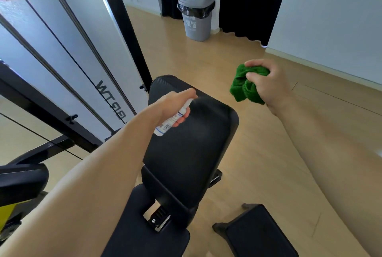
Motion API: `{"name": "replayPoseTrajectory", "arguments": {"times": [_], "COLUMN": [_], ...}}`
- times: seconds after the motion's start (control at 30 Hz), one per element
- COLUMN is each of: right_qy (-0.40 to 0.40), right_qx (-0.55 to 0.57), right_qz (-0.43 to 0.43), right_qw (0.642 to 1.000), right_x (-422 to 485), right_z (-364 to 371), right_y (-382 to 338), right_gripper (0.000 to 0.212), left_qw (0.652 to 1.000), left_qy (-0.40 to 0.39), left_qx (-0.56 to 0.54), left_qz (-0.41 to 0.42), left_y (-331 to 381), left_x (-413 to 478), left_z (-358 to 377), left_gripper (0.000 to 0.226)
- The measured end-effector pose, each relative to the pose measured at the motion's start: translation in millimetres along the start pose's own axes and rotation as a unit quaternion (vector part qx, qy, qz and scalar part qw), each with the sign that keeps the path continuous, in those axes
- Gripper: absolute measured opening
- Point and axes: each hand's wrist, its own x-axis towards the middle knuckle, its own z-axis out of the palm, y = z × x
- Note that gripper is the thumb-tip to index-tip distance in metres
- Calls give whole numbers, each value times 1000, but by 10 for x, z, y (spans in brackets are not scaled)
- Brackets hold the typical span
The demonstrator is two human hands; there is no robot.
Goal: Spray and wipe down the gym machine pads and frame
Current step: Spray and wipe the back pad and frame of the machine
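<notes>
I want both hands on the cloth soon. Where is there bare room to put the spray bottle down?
Bare wood floor lies between the bench pad and the right wall, back to the grey bin. The pad itself is bare beyond the spray bottle. Crowded: left, the machine frame stands close; near, the small black pad.

Spray bottle [166,125]: nozzle hidden under the left hand [175,101]; label print too small to read.
Green cloth [242,88]: partly buried in the right hand [267,85].
Seat pad [142,240]: cut off by the bottom edge.
Machine frame [124,29]: top cut off by the upper edge.
</notes>
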Motion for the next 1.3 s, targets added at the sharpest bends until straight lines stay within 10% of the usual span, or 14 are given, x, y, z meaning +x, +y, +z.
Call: {"name": "replayPoseTrajectory", "arguments": {"times": [0.2,0.33,0.63,0.93,1.17,1.3], "right_qy": [-144,-301,-230,-293,-63,84], "right_qx": [-88,-291,-455,-443,-343,-108], "right_qz": [-65,-158,-396,-267,-289,3], "right_qw": [983,894,764,804,891,991], "right_x": [-11,-142,-826,-263,-1189,-1744], "right_z": [747,1064,213,1185,383,141], "right_y": [21,-10,459,-117,586,1184], "right_gripper": [37,57,28,36,30,38], "left_qw": [999,998,997,990,985,986], "left_qy": [34,37,41,106,104,104], "left_qx": [-39,-49,-58,-94,-134,-123], "left_qz": [-17,-3,5,20,37,46], "left_y": [-197,-236,-316,-358,-399,-488], "left_x": [-79,-152,-178,-345,-524,-661], "left_z": [-105,-188,-162,-96,318,758], "left_gripper": [71,73,72,72,71,69]}}
